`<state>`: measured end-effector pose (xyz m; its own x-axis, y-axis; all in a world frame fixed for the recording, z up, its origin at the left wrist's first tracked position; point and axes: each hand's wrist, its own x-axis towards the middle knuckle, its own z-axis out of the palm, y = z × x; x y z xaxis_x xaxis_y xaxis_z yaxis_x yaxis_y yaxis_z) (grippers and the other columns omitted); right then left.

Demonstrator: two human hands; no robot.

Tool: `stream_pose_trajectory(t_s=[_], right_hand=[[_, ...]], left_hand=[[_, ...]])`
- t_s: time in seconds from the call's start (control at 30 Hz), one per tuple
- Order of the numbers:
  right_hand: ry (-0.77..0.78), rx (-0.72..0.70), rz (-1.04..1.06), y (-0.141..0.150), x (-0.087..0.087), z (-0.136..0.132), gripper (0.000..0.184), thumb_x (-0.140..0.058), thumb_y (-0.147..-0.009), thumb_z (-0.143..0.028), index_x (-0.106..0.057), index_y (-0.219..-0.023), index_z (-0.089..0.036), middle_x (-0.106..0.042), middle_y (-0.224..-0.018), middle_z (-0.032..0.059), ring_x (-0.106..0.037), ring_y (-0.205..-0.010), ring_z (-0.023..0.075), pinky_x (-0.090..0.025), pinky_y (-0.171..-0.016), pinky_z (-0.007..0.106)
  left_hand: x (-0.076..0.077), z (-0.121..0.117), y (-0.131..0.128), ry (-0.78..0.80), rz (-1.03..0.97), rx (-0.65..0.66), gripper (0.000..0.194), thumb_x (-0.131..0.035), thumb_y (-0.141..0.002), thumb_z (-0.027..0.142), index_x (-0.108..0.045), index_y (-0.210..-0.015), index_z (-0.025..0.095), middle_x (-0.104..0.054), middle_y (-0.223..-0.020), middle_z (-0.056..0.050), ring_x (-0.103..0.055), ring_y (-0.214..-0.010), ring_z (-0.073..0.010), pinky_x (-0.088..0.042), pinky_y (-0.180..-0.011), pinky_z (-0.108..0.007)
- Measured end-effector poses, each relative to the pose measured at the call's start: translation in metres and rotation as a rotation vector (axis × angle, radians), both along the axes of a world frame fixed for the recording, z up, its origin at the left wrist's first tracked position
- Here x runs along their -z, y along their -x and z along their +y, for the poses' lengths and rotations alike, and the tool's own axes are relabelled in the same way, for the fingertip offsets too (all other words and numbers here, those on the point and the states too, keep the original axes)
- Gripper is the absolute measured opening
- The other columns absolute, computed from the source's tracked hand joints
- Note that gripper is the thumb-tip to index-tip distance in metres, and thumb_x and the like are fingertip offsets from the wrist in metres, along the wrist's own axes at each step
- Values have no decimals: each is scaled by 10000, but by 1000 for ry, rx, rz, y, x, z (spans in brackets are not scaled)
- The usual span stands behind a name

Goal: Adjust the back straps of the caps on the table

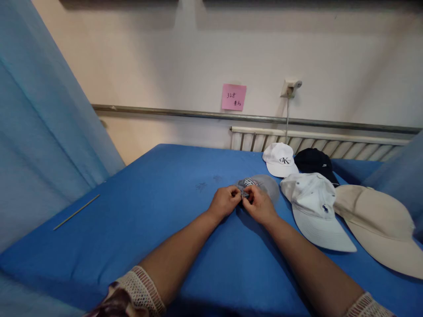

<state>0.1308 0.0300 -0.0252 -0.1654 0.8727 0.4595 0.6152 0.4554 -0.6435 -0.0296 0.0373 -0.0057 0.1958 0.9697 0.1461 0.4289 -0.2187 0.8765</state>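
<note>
While grey cap is pinched at its near edge btwn L hand & R hand, fingertips of each are clamped tog. on its dark fabric. Cap is located mid blue cover, just beside pale cap w/ small emblem; white cap, black cap & beige cap are grouped to R. Thin stick is seen far L, well apart.

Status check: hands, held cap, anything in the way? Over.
Left hand and right hand close together, pinching gray baseball cap at near edge. Brim toward the right. White pony-logo cap close by on the right, not blocking.
</note>
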Motion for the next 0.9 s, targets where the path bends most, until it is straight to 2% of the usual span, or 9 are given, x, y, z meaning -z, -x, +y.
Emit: stream_pose_trajectory(t_s=[0.1, 0.2, 0.27, 0.37, 0.47, 0.53, 0.6, 0.77, 0.9], right_hand=[[-24, -3, 13, 0, 0, -1, 191, -576, -788, -279, -563, -959, -196, -614, -761, 22, -579, -656, 179, -443, -628, 312], [-20, -25, 21, -1, 0, -1, 195, -579, -791, -280, -570, -966, -193, -612, -757, 23, -583, -665, 181, -447, -628, 309], [-16, -37, 19, -2, 0, 0, 186, -570, -799, -277, -580, -967, -197, -619, -769, 28, -584, -666, 183, -446, -621, 308], [-20, -49, 9, -4, 0, 0, 175, -560, -810, -272, -597, -969, -206, -627, -780, 31, -587, -666, 184, -449, -627, 312], [-22, -68, 0, -4, 0, 0, 173, -554, -825, -281, -605, -975, -212, -633, -788, 32, -589, -660, 182, -450, -613, 307], [-38, -77, -4, -4, 0, -1, 169, -555, -827, -279, -603, -974, -209, -636, -803, 37, -590, -666, 181, -451, -611, 305], [-54, -75, -4, -3, -1, -2, 164, -561, -820, -267, -598, -967, -204, -631, -799, 35, -590, -668, 179, -453, -619, 306], [-87, -70, 16, -1, -1, -4, 165, -573, -811, -270, -589, -957, -196, -613, -789, 34, -586, -669, 177, -455, -618, 306], [-108, -65, 26, -2, 1, -1, 172, -574, -812, -277, -592, -962, -195, -613, -783, 33, -581, -662, 176, -457, -622, 310]], left_hand=[[5, 2, -4, 241, -189, -22, 148, -509, -790, 220, -632, -776, 139, -601, -615, 3, -530, -503, -89, -402, -496, -200], [7, 3, -3, 277, -193, 3, 178, -509, -809, 245, -644, -834, 132, -618, -630, -6, -535, -485, -85, -416, -486, -200], [5, 2, -1, 163, -127, 23, 197, -541, -803, 225, -667, -935, 151, -670, -726, -19, -580, -568, -101, -460, -564, -221], [-2, -3, 3, -163, 159, 104, 289, -540, -829, 205, -679, -1081, 226, -721, -942, -28, -639, -793, -147, -483, -747, -266], [-9, -7, 5, -287, 414, 113, 241, -510, -858, 233, -717, -980, 224, -725, -921, -40, -643, -838, -178, -466, -765, -282], [-10, -7, 4, -288, 439, 68, 208, -519, -844, 242, -721, -876, 205, -716, -844, -43, -635, -786, -178, -458, -731, -279], [-8, -6, 1, -213, 306, 7, 160, -548, -803, 223, -704, -799, 188, -697, -769, -34, -619, -721, -162, -449, -684, -264], [4, -1, -9, 204, -172, -105, 134, -504, -778, 192, -621, -736, 142, -607, -598, -6, -555, -505, -105, -409, -499, -208], [6, -1, -9, 199, -199, -67, 184, -493, -800, 212, -641, -876, 135, -626, -635, -8, -566, -519, -104, -431, -516, -211]])
